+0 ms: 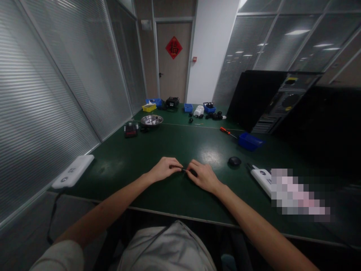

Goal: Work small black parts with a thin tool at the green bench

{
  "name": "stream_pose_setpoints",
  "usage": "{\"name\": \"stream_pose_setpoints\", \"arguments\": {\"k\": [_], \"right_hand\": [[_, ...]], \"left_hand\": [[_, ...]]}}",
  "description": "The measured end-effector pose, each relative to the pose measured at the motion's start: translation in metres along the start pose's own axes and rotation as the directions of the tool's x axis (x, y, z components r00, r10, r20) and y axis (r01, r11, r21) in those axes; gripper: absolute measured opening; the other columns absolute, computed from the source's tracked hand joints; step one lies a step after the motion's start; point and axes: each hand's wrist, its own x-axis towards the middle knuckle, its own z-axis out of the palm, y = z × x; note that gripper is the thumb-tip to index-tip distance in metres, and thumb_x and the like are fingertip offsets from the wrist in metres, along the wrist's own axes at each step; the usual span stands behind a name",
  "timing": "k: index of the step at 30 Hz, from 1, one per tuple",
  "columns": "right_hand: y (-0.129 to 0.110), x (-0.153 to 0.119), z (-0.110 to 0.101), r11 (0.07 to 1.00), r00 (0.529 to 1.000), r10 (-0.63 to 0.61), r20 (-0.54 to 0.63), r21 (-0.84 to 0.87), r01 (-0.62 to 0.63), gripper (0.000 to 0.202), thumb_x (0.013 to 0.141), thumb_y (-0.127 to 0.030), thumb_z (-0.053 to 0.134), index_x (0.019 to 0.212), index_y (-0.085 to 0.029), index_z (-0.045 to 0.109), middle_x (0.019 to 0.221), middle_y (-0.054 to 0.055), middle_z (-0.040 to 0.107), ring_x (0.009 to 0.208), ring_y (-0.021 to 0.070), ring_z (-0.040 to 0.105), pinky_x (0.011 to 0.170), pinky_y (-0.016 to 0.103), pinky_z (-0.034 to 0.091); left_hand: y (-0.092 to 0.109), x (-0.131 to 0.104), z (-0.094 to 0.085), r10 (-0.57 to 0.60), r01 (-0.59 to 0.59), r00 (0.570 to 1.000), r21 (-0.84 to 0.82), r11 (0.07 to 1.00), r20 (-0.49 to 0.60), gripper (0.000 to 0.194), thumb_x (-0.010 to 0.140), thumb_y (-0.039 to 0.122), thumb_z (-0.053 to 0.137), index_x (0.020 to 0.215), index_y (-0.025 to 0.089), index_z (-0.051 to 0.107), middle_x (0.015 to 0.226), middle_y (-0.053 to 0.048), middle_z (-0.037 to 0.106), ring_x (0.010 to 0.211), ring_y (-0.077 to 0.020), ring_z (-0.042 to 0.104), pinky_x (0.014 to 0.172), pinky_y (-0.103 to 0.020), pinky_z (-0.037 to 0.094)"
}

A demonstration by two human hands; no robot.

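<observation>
Left hand, right hand: each grip closed, fingertips pinching small thin item above tabletop.

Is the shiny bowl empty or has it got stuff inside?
Not empty: small pale things show inside the shiny bowl, too blurry to name.

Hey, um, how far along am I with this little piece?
Nothing looks plainly finished. In hand: a small thin piece, between the fingers of your left hand and right hand. What's left, I can't tell; the orange screwdriver and metal bowl sit out of hand.
</observation>
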Motion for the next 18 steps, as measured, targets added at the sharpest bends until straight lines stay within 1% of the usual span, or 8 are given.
{"name": "stream_pose_setpoints", "arguments": {"k": [2,6,11,13,15,18], "right_hand": [[0.0,0.0003,0.0007,1.0,1.0,0.009,-0.008,0.024,-0.009,0.015,0.106,-0.033,0.05,0.103,-0.024,0.062,0.102,0.002,0.062,0.076,0.0139,0.059,0.065,0.026,0.037],[0.0012,0.001,0.0008,0.997,1.0,0.019,-0.013,0.071,-0.018,0.015,0.106,-0.032,0.049,0.102,-0.024,0.06,0.101,0.002,0.062,0.077,0.0144,0.06,0.068,0.026,0.04],[0.0007,0.0014,0.0002,1.0,1.0,0.009,-0.004,0.03,-0.009,0.014,0.104,-0.033,0.054,0.1,-0.023,0.062,0.1,0.002,0.062,0.075,0.0142,0.06,0.065,0.026,0.038],[0.0002,0.0014,0.0008,1.0,1.0,-0.002,-0.002,0.006,0.002,0.014,0.104,-0.034,0.053,0.101,-0.023,0.062,0.101,0.002,0.062,0.075,0.0142,0.059,0.064,0.026,0.036],[0.0001,0.0013,0.002,1.0,1.0,-0.007,-0.008,0.003,0.007,0.015,0.105,-0.034,0.051,0.103,-0.023,0.061,0.101,0.002,0.062,0.076,0.0145,0.059,0.064,0.026,0.036],[0.0011,0.0013,0.0034,0.999,1.0,-0.006,-0.024,0.036,0.007,0.015,0.107,-0.033,0.048,0.105,-0.023,0.059,0.102,0.003,0.062,0.078,0.0147,0.06,0.066,0.026,0.038]], "left_hand": [[-0.0014,0.0005,0.0001,-0.026,0.026,1.0,-0.027,0.999,-0.017,0.021,0.095,0.032,0.068,0.111,0.024,0.08,0.108,-0.005,0.075,0.094,-0.0182,0.068,0.085,-0.029,0.05],[-0.0017,0.001,0.0014,-0.076,0.074,0.997,-0.057,0.996,-0.034,0.023,0.095,0.035,0.069,0.11,0.023,0.08,0.106,-0.005,0.075,0.089,-0.018,0.067,0.08,-0.029,0.05],[0.0021,0.0002,-0.0003,-0.017,0.017,1.0,0.006,1.0,0.009,0.024,0.095,0.035,0.067,0.111,0.023,0.08,0.106,-0.006,0.074,0.088,-0.0177,0.067,0.08,-0.029,0.05],[0.0021,0.0002,-0.001,-0.012,0.012,1.0,0.008,1.0,0.013,0.022,0.095,0.034,0.068,0.11,0.023,0.081,0.106,-0.006,0.074,0.088,-0.0176,0.067,0.081,-0.029,0.05],[0.0008,0.0007,-0.0005,-0.036,0.036,0.999,-0.016,0.999,-0.008,0.021,0.093,0.034,0.07,0.108,0.024,0.081,0.105,-0.005,0.076,0.089,-0.018,0.068,0.082,-0.029,0.05],[-0.0013,0.0017,0.0024,-0.113,0.108,0.992,-0.078,0.991,-0.059,0.021,0.091,0.035,0.072,0.106,0.023,0.081,0.103,-0.004,0.078,0.09,-0.0192,0.07,0.082,-0.029,0.05]]}}
